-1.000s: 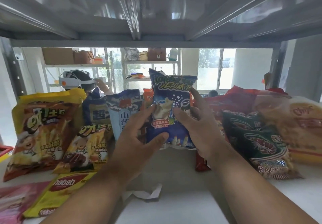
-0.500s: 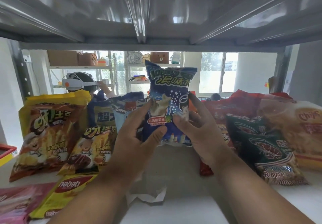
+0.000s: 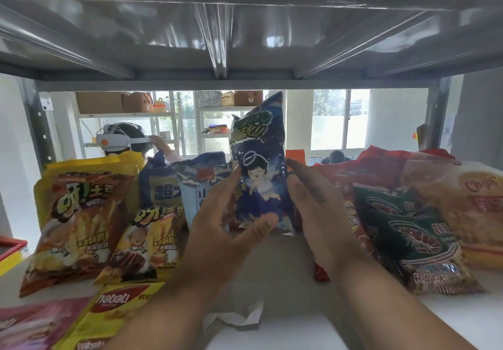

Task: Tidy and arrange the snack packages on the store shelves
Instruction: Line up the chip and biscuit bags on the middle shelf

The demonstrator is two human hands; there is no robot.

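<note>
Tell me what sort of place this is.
Probably a mock shop or storeroom rather than a real store: snack bags such as the blue bag crowd a metal shelf, with boxes on racks behind.

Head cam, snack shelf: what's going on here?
A person is tidying snack bags on a shelf. Both hands hold a dark blue bag upright mid-shelf: the left hand has fingers behind it and its thumb across the lower front, the right hand is against its right edge. Yellow bags stand to the left, a green bag and red ones lean to the right. A nabati pack lies flat in front.
</note>
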